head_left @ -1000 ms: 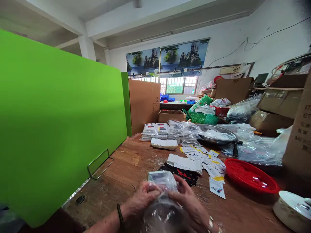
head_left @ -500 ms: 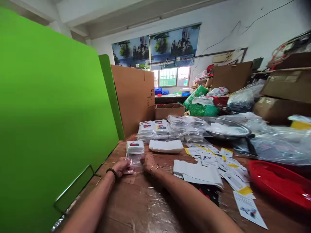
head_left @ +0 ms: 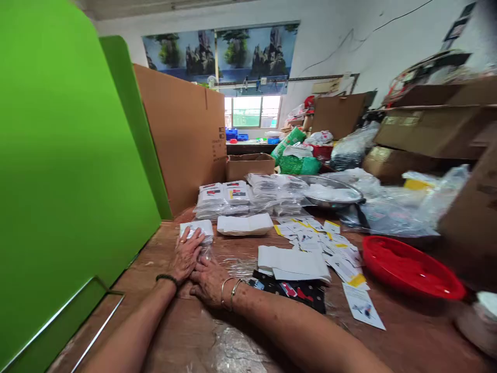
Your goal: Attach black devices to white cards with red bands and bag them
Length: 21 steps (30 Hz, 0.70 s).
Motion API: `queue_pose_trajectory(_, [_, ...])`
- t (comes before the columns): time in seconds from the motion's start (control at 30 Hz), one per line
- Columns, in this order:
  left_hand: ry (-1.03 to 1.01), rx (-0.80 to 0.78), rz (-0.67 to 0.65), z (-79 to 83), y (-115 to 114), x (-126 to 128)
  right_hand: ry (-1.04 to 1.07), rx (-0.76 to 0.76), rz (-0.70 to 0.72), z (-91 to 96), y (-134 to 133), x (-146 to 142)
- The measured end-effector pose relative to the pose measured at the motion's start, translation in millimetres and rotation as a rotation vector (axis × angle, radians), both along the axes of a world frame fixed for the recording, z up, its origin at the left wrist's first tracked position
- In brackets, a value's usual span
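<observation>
A clear plastic bag [head_left: 206,252] with a stack of white cards [head_left: 205,226] inside lies on the brown table. My left hand [head_left: 187,255] rests on the bagged stack, fingers stretched out and apart over its top. Close beside it, my right hand [head_left: 210,282] lies over the near end of the bag, fingers extended and touching it; its palm side is hidden. Just beyond sits a loose white folded stack [head_left: 245,224]. To the right, more white folded papers [head_left: 294,263] lie partly over black printed cards [head_left: 297,291].
Bagged packs [head_left: 222,199] are piled at the back. Printed leaflets [head_left: 310,238] spread to the right, near a red basin [head_left: 411,269] and a metal pan [head_left: 359,197]. A green panel [head_left: 77,171] and a wire stand [head_left: 101,287] border the left; a cardboard sheet [head_left: 182,145] stands behind.
My left hand has moved from the bag's near edge up onto the stack. My right hand has come left and nearer, beside it. The view has turned right.
</observation>
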State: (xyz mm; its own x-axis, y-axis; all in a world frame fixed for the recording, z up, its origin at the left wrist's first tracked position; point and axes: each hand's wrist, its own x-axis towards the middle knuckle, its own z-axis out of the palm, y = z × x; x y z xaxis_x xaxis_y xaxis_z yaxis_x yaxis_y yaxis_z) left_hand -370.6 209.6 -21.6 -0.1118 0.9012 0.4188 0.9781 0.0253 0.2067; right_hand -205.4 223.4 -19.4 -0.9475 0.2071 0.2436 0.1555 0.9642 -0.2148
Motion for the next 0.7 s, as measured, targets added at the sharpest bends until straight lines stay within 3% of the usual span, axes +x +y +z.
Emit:
queue_pose_trajectory(0.07, [0.024,0.032,-0.019,-9.7,-4.4,0.0,-0.012,0.008,-0.013,-2.4,-0.5,5.2])
queue_pose_trajectory(0.13, [0.059,0.015,-0.023,-3.2,-5.8,-3.9,-0.022,0.019,-0.016,0.1,-0.9,10.1])
queue_pose_trajectory(0.33, [0.143,-0.204,0.084,64.9,7.1,0.8,0.037,0.015,-0.019,1.0,-12.0,18.8])
queue_pose_trajectory(0.4, [0.231,-0.337,0.105,78.6,14.1,3.3,0.041,-0.003,-0.031,-2.5,-15.8,19.9])
queue_pose_trajectory(0.5, [0.249,-0.391,0.135,81.5,21.1,4.2,-0.002,-0.031,-0.035,-5.3,-20.6,21.9])
queue_pose_trajectory(0.7, [0.235,-0.363,0.076,66.2,15.9,7.6,0.028,-0.045,-0.060,-2.8,-20.5,23.6])
